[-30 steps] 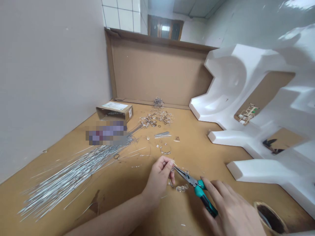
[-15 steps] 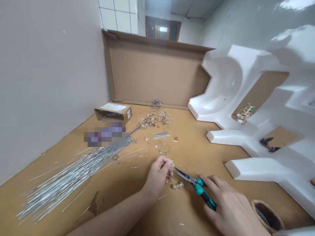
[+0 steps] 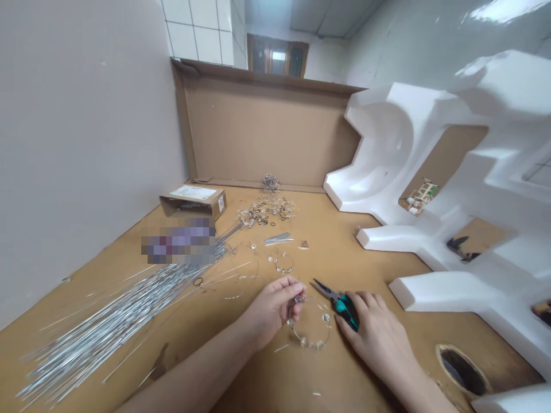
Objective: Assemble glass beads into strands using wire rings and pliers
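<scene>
Between thumb and fingers, my left hand (image 3: 279, 303) pinches a beaded wire ring (image 3: 329, 332); its thin loop hangs toward the table with several clear beads along the bottom and one on its right side. To the right, my right hand (image 3: 379, 330) is closed over the teal and black handles of long-nose pliers (image 3: 340, 304). The plier jaws are slightly apart, point up-left and stand clear of the ring. Just beyond my left hand, a smaller curved beaded wire (image 3: 284, 271) lies on the brown table (image 3: 361, 264).
A bundle of straight metal wires (image 3: 129, 321) spreads over the left side. Behind it stand a small cardboard box (image 3: 193, 198) and a pixelated item (image 3: 178, 240). Loose rings and beads (image 3: 267, 212) lie farther back. White foam packaging (image 3: 404, 241) and a round hole (image 3: 462, 370) are at right.
The pliers have come away from my left fingers, back and to the right, and their jaws have parted. The ring now shows more of its loop below my left hand.
</scene>
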`<state>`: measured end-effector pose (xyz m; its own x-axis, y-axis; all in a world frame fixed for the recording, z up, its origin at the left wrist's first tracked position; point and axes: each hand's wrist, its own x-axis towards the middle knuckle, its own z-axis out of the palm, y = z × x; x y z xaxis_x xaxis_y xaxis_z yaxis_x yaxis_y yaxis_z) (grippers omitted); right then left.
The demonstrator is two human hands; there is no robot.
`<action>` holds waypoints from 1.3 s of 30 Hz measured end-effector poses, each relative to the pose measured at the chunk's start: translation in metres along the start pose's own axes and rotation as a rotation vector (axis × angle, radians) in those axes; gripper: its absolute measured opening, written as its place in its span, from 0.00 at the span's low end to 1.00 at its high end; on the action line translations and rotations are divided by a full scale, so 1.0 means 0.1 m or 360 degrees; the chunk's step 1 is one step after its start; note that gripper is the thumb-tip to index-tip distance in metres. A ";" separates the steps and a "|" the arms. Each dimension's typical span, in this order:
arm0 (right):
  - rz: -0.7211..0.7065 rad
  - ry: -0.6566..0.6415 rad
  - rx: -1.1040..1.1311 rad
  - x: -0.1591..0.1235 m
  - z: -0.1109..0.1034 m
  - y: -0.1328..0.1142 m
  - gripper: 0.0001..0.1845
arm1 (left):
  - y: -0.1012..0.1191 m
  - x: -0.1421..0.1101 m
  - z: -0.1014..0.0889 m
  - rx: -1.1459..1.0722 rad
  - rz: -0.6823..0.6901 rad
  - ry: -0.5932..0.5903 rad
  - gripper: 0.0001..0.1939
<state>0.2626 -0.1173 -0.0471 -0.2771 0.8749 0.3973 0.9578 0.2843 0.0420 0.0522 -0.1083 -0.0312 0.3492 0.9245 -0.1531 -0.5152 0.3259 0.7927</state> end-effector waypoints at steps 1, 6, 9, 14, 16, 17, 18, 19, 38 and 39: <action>-0.0004 -0.0006 0.0016 0.00 0.03 -0.01 0.15 | 0.00 0.00 0.00 -0.0009 -0.0014 -0.0016 0.10; -0.0018 0.0016 0.0232 0.03 0.00 -0.05 0.17 | 0.01 -0.01 0.02 -0.0036 -0.0031 0.0003 0.09; 0.0039 -0.0060 0.0846 0.08 -0.15 -0.10 0.16 | 0.00 0.00 0.01 -0.0059 -0.0003 0.0055 0.09; 0.0218 -0.0678 0.1961 0.22 -0.28 -0.27 0.17 | -0.02 0.03 -0.02 -0.0033 0.0048 0.0101 0.08; 0.0267 -0.0841 0.2121 0.30 -0.22 -0.32 0.18 | -0.02 0.05 -0.05 0.0063 0.0070 0.0090 0.09; 0.0331 -0.0873 0.2134 0.35 -0.18 -0.33 0.20 | -0.01 0.06 -0.07 0.0168 0.0091 0.0106 0.09; 0.0388 -0.0883 0.2113 0.39 -0.14 -0.34 0.22 | -0.01 0.07 -0.09 0.0314 0.0130 0.0139 0.09; 0.0429 -0.0879 0.2072 0.44 -0.11 -0.34 0.23 | 0.00 0.08 -0.11 0.0497 0.0196 0.0188 0.09; 0.0417 -0.1087 0.2582 0.55 0.01 -0.38 0.18 | -0.02 0.10 -0.16 0.1712 0.0529 0.0412 0.07; 0.0467 -0.1074 0.2643 0.55 0.01 -0.37 0.17 | -0.02 0.11 -0.17 0.1715 0.0542 0.0453 0.06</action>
<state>0.2119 -0.0791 -0.0275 -0.5165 0.8341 -0.1937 0.0303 -0.2083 -0.9776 0.0436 -0.0951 -0.0448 0.0622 0.9873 0.1459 0.4310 -0.1584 0.8884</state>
